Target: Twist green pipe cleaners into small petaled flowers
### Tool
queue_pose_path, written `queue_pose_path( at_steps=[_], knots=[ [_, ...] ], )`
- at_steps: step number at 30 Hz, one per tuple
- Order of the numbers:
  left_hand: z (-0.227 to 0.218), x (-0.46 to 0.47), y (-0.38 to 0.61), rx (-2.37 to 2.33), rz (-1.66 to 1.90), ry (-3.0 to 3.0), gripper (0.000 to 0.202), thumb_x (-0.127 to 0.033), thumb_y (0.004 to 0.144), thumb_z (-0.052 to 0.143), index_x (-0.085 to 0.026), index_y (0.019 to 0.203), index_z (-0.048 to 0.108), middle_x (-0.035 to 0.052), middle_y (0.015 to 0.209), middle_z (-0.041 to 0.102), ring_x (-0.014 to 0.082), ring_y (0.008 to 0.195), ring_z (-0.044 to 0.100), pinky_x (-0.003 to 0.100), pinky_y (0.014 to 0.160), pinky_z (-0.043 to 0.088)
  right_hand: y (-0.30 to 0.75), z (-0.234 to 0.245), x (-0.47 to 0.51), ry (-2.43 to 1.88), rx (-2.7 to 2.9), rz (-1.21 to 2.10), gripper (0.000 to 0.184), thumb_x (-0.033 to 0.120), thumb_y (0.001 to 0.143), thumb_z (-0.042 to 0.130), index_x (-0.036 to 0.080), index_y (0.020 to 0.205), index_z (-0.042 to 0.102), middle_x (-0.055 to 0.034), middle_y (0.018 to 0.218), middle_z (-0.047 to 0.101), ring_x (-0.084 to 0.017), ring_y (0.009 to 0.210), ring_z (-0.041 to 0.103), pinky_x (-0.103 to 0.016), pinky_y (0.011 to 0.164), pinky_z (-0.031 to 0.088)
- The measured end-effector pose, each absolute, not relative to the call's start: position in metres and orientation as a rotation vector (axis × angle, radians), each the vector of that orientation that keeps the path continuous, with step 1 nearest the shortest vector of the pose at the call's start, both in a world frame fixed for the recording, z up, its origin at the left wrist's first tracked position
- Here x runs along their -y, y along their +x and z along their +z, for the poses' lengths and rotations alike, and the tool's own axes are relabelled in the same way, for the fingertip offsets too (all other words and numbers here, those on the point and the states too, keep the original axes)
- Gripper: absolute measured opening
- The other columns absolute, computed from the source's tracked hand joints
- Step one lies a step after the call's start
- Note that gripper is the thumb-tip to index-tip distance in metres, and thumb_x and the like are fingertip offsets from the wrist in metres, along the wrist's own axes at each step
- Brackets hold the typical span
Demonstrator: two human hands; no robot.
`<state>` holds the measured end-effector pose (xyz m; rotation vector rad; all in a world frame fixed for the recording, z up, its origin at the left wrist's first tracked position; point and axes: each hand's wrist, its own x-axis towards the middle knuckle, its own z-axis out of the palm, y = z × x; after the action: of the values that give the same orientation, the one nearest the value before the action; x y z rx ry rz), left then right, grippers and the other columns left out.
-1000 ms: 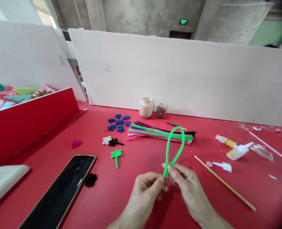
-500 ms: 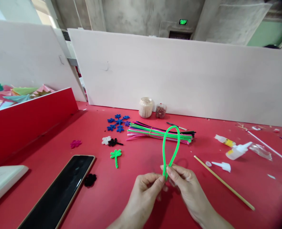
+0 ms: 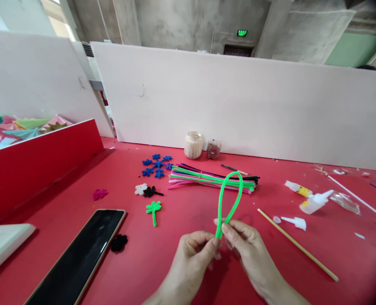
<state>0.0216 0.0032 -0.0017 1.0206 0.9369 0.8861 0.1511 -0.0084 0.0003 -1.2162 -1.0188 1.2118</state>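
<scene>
A bright green pipe cleaner [image 3: 220, 203] is bent into a tall upright loop, its two ends brought together at the bottom. My left hand [image 3: 192, 258] pinches the ends between thumb and forefinger. Just to the right, my right hand [image 3: 249, 243] also pinches the pipe cleaner, thumb on the front. The very tips are hidden by my fingers. Behind the loop lies a banded bundle of pipe cleaners [image 3: 190, 174] in green, pink, white and black. A finished green flower with a twisted stem [image 3: 154, 208] lies left of my hands.
A phone [image 3: 79, 254] and a black flower [image 3: 119, 243] lie at left, near pink, white and blue flower shapes [image 3: 157, 164]. Two jars [image 3: 193, 146] stand by the white partition [image 3: 238, 106]. Glue bottles [image 3: 315, 202] and a wooden stick [image 3: 297, 244] lie at right.
The loop's top leans slightly further right. Both hands keep their pinch on the pipe cleaner, and the whole view has shifted a little.
</scene>
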Motion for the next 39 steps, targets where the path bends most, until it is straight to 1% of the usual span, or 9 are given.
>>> queue_pose_path(
  at_steps=[3, 5, 9, 12, 15, 20, 26, 30, 39],
  knots=[
    [-0.001, -0.003, 0.021, -0.945, 0.864, 1.077, 0.031, -0.039, 0.066, 0.062, -0.012, 0.051, 0.061, 0.002, 0.047, 0.052, 0.0103, 0.044, 0.043, 0.024, 0.047, 0.032, 0.162, 0.006, 0.001, -1.203, 0.899, 1.123, 0.017, 0.034, 0.073, 0.062, 0.019, 0.08, 0.065, 0.0049, 0.054, 0.043, -0.009, 0.051, 0.036, -0.022, 0.048, 0.032],
    [0.0, -0.003, 0.021, -0.956, 0.853, 1.108, 0.033, -0.041, 0.066, 0.062, -0.011, 0.052, 0.061, 0.0015, 0.046, 0.051, 0.0101, 0.044, 0.042, 0.024, 0.046, 0.031, 0.171, 0.013, -0.007, -1.155, 0.831, 1.051, 0.018, 0.033, 0.07, 0.064, 0.019, 0.083, 0.066, 0.0033, 0.057, 0.049, -0.01, 0.051, 0.036, -0.022, 0.048, 0.033],
    [0.0, -0.001, 0.021, -0.951, 0.84, 1.13, 0.036, -0.046, 0.063, 0.062, -0.012, 0.051, 0.061, 0.0008, 0.045, 0.05, 0.0095, 0.043, 0.041, 0.023, 0.045, 0.029, 0.183, 0.031, -0.022, -1.11, 0.839, 0.893, 0.016, 0.031, 0.066, 0.068, 0.02, 0.077, 0.066, 0.0004, 0.068, 0.058, -0.009, 0.05, 0.039, -0.022, 0.045, 0.035],
    [-0.001, -0.001, 0.022, -0.925, 0.844, 1.126, 0.038, -0.049, 0.061, 0.063, -0.012, 0.051, 0.061, 0.0008, 0.045, 0.05, 0.0091, 0.042, 0.04, 0.022, 0.044, 0.029, 0.188, 0.04, -0.028, -1.11, 0.855, 0.802, 0.014, 0.03, 0.065, 0.068, 0.019, 0.074, 0.065, 0.0026, 0.06, 0.053, -0.009, 0.051, 0.042, -0.021, 0.044, 0.034],
    [-0.002, -0.002, 0.021, -0.915, 0.842, 1.11, 0.04, -0.05, 0.061, 0.063, -0.011, 0.053, 0.063, 0.0012, 0.045, 0.05, 0.0091, 0.042, 0.04, 0.022, 0.044, 0.029, 0.188, 0.046, -0.031, -1.108, 0.846, 0.789, 0.014, 0.03, 0.065, 0.069, 0.019, 0.073, 0.065, 0.0046, 0.054, 0.049, -0.009, 0.05, 0.042, -0.02, 0.043, 0.033],
    [-0.003, -0.003, 0.019, -0.881, 0.852, 1.089, 0.036, -0.046, 0.063, 0.062, -0.011, 0.053, 0.062, 0.0028, 0.047, 0.052, 0.0099, 0.044, 0.042, 0.023, 0.046, 0.031, 0.187, 0.052, -0.035, -1.096, 0.79, 0.809, 0.014, 0.028, 0.061, 0.071, 0.018, 0.068, 0.065, 0.0059, 0.051, 0.049, -0.007, 0.047, 0.041, -0.018, 0.041, 0.032],
    [0.001, -0.003, 0.016, -0.821, 0.847, 1.135, 0.033, -0.041, 0.068, 0.06, -0.011, 0.054, 0.06, 0.002, 0.05, 0.051, 0.0092, 0.046, 0.04, 0.022, 0.047, 0.029, 0.186, 0.063, -0.039, -1.046, 0.673, 0.846, 0.014, 0.023, 0.053, 0.073, 0.017, 0.061, 0.065, 0.0063, 0.049, 0.051, -0.004, 0.039, 0.037, -0.019, 0.037, 0.029],
    [0.005, -0.003, 0.014, -0.783, 0.878, 1.165, 0.031, -0.038, 0.069, 0.06, -0.012, 0.052, 0.06, 0.0008, 0.051, 0.048, 0.0086, 0.048, 0.038, 0.022, 0.047, 0.028, 0.182, 0.071, -0.042, -1.016, 0.631, 0.879, 0.011, 0.02, 0.054, 0.072, 0.016, 0.055, 0.062, 0.0075, 0.04, 0.046, -0.004, 0.038, 0.037, -0.018, 0.037, 0.029],
    [0.014, -0.002, 0.012, -0.746, 0.931, 1.164, 0.03, -0.036, 0.068, 0.062, -0.012, 0.052, 0.059, -0.0008, 0.052, 0.047, 0.008, 0.049, 0.037, 0.021, 0.048, 0.027, 0.163, 0.073, -0.06, -0.943, 0.568, 0.869, 0.019, 0.016, 0.056, 0.071, 0.016, 0.047, 0.054, 0.0102, 0.034, 0.041, -0.003, 0.034, 0.032, -0.016, 0.035, 0.025]
  ],
)
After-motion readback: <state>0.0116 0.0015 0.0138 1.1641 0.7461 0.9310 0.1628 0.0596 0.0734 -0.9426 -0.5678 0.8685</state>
